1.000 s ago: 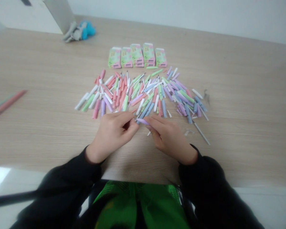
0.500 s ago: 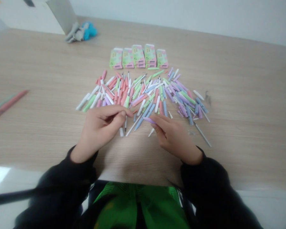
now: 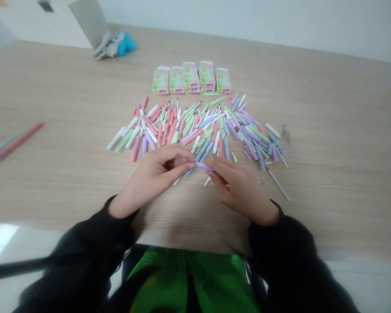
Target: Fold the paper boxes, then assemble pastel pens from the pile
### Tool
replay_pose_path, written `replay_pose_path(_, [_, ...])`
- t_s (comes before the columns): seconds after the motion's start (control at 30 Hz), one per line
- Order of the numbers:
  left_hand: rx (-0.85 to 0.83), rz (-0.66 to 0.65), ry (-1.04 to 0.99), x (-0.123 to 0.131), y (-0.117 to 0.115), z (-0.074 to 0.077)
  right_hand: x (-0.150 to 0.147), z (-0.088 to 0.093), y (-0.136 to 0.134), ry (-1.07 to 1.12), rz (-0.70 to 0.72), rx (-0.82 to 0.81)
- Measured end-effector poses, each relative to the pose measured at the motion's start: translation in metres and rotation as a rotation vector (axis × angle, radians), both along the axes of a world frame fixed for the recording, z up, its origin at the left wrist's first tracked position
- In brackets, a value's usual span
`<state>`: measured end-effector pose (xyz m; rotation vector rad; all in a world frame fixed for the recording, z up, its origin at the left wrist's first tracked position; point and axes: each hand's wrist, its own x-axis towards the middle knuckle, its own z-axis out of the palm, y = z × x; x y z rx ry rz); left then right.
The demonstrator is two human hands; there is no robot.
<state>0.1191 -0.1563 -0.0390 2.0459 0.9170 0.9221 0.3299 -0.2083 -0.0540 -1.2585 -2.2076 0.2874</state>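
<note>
A wide heap of pastel pen parts, pink, green, white, blue and purple, lies spread across the wooden table. Just in front of it my two hands meet. My right hand pinches a purple pen barrel that points left. My left hand is closed, its fingertips against the left end of that barrel; what it pinches there is too small to make out.
Several green and pink boxes stand in a row behind the heap. A thin grey refill lies right of my hand. Pink and green pens lie far left. A grey and blue object rests at the back.
My left hand, which had drawn apart to the left half a second ago, has come back to the purple barrel's tip. My right hand has barely moved.
</note>
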Motion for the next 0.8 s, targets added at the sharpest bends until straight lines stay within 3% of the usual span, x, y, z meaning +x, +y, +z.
replay_pose_path(0.27, [0.001,-0.014,-0.006,-0.0014,0.0014,-0.0022,-0.0017,-0.0001,0.0006,-0.012,0.012,-0.007])
replay_pose_path(0.8, [0.048,0.041,0.037,-0.0042,-0.0026,0.0074,0.0011,0.0062,-0.0005,0.044,0.061,-0.128])
